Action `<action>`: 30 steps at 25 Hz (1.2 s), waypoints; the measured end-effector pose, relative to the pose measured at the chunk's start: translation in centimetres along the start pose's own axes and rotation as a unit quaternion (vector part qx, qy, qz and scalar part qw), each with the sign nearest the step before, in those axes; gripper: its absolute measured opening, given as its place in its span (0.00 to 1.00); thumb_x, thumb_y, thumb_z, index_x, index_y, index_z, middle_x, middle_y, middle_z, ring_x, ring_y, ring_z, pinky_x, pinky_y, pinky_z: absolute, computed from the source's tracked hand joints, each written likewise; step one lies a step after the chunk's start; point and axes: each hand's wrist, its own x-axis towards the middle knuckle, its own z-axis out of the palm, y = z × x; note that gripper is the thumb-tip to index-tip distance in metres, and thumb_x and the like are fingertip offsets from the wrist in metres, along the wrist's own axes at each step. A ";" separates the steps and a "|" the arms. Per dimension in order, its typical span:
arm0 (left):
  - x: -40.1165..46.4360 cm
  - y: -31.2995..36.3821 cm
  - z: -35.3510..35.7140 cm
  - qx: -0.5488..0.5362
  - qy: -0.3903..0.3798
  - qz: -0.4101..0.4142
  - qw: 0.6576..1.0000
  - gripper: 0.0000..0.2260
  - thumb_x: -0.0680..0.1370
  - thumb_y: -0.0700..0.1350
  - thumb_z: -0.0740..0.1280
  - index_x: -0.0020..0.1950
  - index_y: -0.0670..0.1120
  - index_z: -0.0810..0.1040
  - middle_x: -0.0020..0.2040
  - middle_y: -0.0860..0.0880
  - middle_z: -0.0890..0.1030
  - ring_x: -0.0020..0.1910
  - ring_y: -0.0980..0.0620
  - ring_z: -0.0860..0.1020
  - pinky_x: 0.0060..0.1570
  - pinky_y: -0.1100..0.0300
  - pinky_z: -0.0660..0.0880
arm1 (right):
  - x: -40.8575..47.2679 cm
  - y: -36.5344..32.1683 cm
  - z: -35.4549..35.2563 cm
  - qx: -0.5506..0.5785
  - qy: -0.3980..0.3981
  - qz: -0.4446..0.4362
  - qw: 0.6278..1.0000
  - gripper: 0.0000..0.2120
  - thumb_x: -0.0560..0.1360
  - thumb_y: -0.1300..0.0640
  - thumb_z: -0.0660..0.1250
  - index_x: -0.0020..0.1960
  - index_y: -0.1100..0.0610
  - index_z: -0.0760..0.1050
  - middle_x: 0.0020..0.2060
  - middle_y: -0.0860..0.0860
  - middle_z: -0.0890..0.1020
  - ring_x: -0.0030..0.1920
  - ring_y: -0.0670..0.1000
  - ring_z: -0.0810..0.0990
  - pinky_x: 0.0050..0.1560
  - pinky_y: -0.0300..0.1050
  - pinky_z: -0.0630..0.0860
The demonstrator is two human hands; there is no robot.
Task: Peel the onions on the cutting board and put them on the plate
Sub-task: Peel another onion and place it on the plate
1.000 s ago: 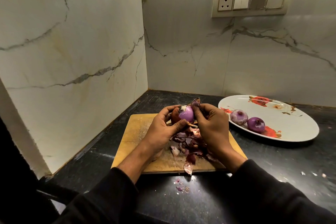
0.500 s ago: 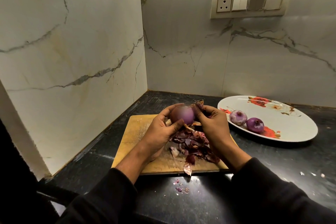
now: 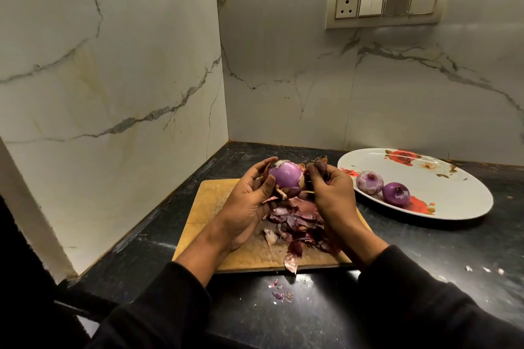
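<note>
My left hand (image 3: 249, 204) holds a purple onion (image 3: 285, 176) above the wooden cutting board (image 3: 209, 207); its top is bare and glossy, with loose skin at its lower side. My right hand (image 3: 331, 193) pinches a strip of dark onion skin (image 3: 319, 161) just right of the onion. A heap of peeled skins (image 3: 295, 224) lies on the board under my hands. Two peeled onions (image 3: 369, 182) (image 3: 396, 193) rest on the white oval flowered plate (image 3: 442, 195) to the right.
The board sits on a black countertop (image 3: 425, 258) in a corner of marble walls (image 3: 113, 65). Skin scraps (image 3: 279, 290) lie on the counter in front of the board. A switch and socket panel (image 3: 385, 3) is on the back wall.
The onion has been turned in my left hand, showing more bare purple surface. My right hand has pulled a strip of skin away to the right.
</note>
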 end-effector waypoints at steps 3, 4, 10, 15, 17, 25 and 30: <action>0.1 0.0 -0.1 -0.018 0.018 0.010 1.000 0.21 0.77 0.42 0.65 0.71 0.48 0.73 0.64 0.40 0.80 0.58 0.38 0.81 0.53 0.49 0.83 | 0.3 0.3 -0.4 -0.113 0.018 -0.044 0.992 0.07 0.81 0.61 0.64 0.54 0.57 0.81 0.43 0.52 0.85 0.41 0.54 0.86 0.45 0.56 0.84; 0.1 0.1 -0.1 -0.023 0.030 0.016 0.999 0.20 0.77 0.43 0.65 0.71 0.48 0.73 0.64 0.39 0.80 0.57 0.38 0.82 0.52 0.51 0.83 | 0.3 0.2 -0.5 -0.174 0.011 -0.069 0.982 0.08 0.81 0.63 0.63 0.55 0.57 0.81 0.44 0.51 0.85 0.42 0.53 0.85 0.45 0.53 0.83; 0.6 0.1 -0.6 -0.002 0.093 0.044 0.995 0.23 0.76 0.49 0.66 0.70 0.44 0.71 0.64 0.37 0.80 0.57 0.43 0.83 0.53 0.53 0.80 | -0.9 -1.7 -0.3 -0.383 -0.049 -0.172 0.906 0.06 0.81 0.52 0.63 0.46 0.52 0.72 0.37 0.47 0.76 0.38 0.50 0.75 0.33 0.41 0.64; 0.5 0.3 -0.5 -0.039 0.107 0.048 0.992 0.24 0.75 0.47 0.66 0.69 0.41 0.71 0.63 0.38 0.80 0.56 0.45 0.84 0.51 0.55 0.82 | -1.9 -1.7 0.2 -0.413 -0.116 -0.190 0.883 0.13 0.76 0.41 0.67 0.49 0.50 0.82 0.44 0.45 0.74 0.45 0.46 0.75 0.40 0.38 0.70; 0.5 0.3 -0.4 -0.036 0.108 0.042 0.993 0.23 0.76 0.47 0.67 0.69 0.41 0.72 0.62 0.38 0.81 0.56 0.43 0.83 0.53 0.54 0.82 | -1.8 -1.8 0.2 -0.357 -0.069 -0.194 0.911 0.11 0.77 0.47 0.68 0.49 0.54 0.84 0.44 0.46 0.78 0.46 0.47 0.78 0.43 0.36 0.71; 0.5 0.0 -0.6 -0.005 0.065 -0.011 0.998 0.18 0.82 0.41 0.64 0.72 0.46 0.71 0.67 0.39 0.77 0.62 0.38 0.80 0.60 0.43 0.79 | -1.7 -1.9 0.3 -0.170 -0.057 -0.161 0.971 0.13 0.77 0.52 0.72 0.59 0.55 0.82 0.47 0.46 0.86 0.46 0.43 0.84 0.46 0.39 0.81; 0.2 0.2 -0.2 0.020 0.061 -0.009 0.998 0.21 0.77 0.45 0.68 0.69 0.44 0.74 0.65 0.38 0.78 0.58 0.40 0.82 0.52 0.48 0.83 | -2.2 -1.7 0.5 -0.209 -0.020 -0.218 0.953 0.08 0.77 0.60 0.71 0.56 0.54 0.84 0.43 0.43 0.84 0.45 0.37 0.82 0.44 0.28 0.76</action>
